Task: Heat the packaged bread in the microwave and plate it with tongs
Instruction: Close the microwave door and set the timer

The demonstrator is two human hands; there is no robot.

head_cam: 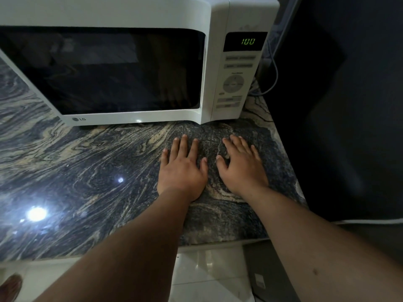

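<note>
We placed both hands palm-down on the tabletop (87, 171), a dark stone surface with swirling tan veins. The left hand (182, 171) lay flat, its grip fully open: the fingers were straight, slightly spread, and in contact with the stone. It held nothing. The right hand (242, 168) lay just beside it, apart from it, with its grip likewise open. Its fingers were extended, fanned a little wider, and held nothing.

The microwave (135, 16), a white LG unit, stood on the tabletop directly beyond our fingertips, near them but not touching. Its door (102, 70) was closed. The dark glass showed only dim reflections, so we could not tell whether the packaged bread was inside; the bread did not show anywhere in the head view. The display (247, 41) read 100 in green digits. Below it sat the control panel (233, 83), with 1 round dial pad and several bar buttons whose labels were too blurred to read. A grey cable (275, 70) ran down behind the right side of the microwave.
</note>
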